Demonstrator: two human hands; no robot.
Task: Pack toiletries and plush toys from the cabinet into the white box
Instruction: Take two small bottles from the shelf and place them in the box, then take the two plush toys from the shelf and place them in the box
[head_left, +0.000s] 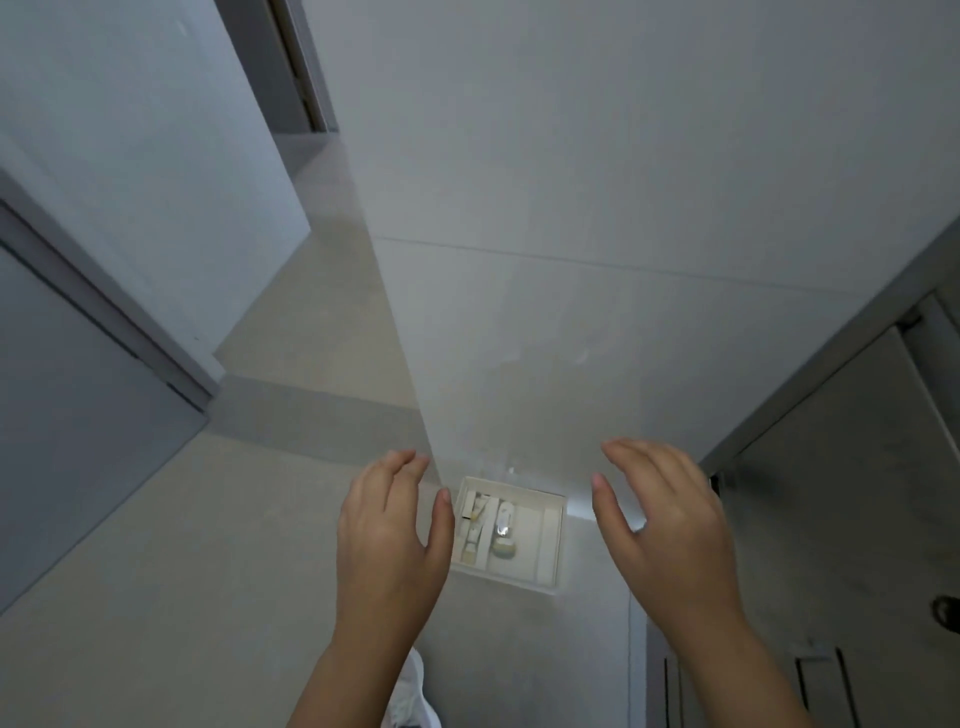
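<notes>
- Two bare hands are out in front of me, and neither holds anything.
- My left hand (392, 540) has its fingers loosely bent and its thumb spread away from them. In my view the thumb overlaps the left edge of the box.
- My right hand (670, 525) is the same: relaxed fingers in a slight curve, thumb held apart.
- The white box (551, 540) sits on the pale floor (260, 519), tight against the foot of the white wall (571, 260). I see it between the two hands.
- In the box's left half several white toiletries (483, 530) lie side by side, with a small round pale item (504, 546) just beside them. They are too small for me to tell more.
- A grey door (78, 415) stands at the left, a doorway (831, 493) with darker flooring at the right, and a white shoe (413, 696) shows at the bottom edge.
</notes>
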